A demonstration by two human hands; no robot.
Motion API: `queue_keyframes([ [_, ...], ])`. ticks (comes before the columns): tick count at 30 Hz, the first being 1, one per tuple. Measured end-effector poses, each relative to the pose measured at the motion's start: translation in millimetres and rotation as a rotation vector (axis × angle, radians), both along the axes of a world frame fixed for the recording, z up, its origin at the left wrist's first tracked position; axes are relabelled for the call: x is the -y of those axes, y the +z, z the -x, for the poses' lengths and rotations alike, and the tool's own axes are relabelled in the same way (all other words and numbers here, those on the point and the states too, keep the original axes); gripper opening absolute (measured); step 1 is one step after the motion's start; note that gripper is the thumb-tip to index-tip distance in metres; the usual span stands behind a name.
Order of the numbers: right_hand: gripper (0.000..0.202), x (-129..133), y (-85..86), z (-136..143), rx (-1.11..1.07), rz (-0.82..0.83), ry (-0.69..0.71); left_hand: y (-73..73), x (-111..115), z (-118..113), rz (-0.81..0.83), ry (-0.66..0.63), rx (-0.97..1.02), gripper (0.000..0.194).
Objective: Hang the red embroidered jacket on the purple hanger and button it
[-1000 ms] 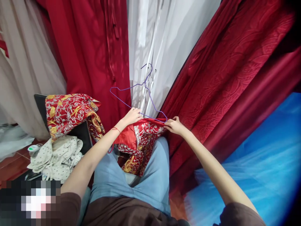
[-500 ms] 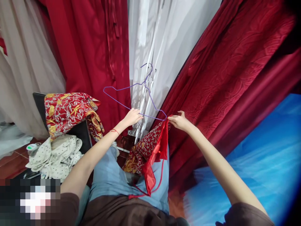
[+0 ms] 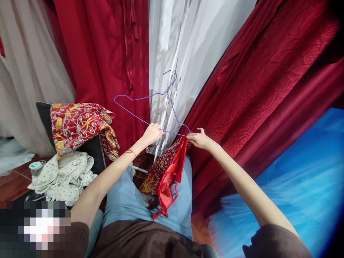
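Note:
A purple wire clothes hanger [image 3: 134, 110] is held up in front of me, its hook toward the white cloth. My left hand [image 3: 153, 134] is closed round the middle of its bottom bar. At the hanger's right corner, my right hand [image 3: 199, 139] pinches the upper edge of a red embroidered garment [image 3: 172, 172], fingers close against the wire. The garment hangs down between my knees, its patterned side facing left and its plain red lining and cord facing me. Whether its edge is looped over the wire I cannot tell.
Another red and gold embroidered cloth [image 3: 76, 125] drapes over a black chair [image 3: 92, 152] at left. Below it lies a white dotted cloth [image 3: 66, 175], beside a small jar [image 3: 37, 166]. Red curtains [image 3: 107, 53] and white cloth [image 3: 212, 43] hang ahead; blue tulle [image 3: 268, 208] spreads at right.
My right hand has moved slightly left along with the garment's edge. The garment's lower end has swung left, and its cord hangs closer in. My left hand keeps its hold on the hanger.

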State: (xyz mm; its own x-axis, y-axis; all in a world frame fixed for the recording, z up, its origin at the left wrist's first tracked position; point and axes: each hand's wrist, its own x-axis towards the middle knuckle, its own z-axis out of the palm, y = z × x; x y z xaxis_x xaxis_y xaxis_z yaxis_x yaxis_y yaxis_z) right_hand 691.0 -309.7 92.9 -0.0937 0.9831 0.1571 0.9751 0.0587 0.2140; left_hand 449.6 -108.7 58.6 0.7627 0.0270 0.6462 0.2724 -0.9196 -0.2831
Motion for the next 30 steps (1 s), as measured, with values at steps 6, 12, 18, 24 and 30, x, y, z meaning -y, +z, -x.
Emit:
queue_keyframes([
  [6, 0.028, -5, 2.5, -2, -0.003, -0.004, -0.028, -3.6, 9, -3, -0.015, 0.068, -0.01, 0.034],
  [12, 0.032, -13, 30.1, 1, 0.121, -0.015, -0.103, -4.8, 21, -12, 0.025, 0.166, -0.057, 0.032],
  [18, 0.035, -22, 55.5, 17, 0.299, 0.052, -0.301, -5.4, 30, -24, 0.033, 0.171, -0.093, 0.031],
  [24, 0.039, -34, 67.5, 29, 0.355, 0.007, -0.334, -8.2, 38, -31, 0.035, 0.207, -0.109, 0.03],
  [30, 0.041, -56, 99.4, 55, 0.375, -0.126, -0.309, 2.6, 36, -28, 0.144, 0.187, -0.129, 0.032],
])
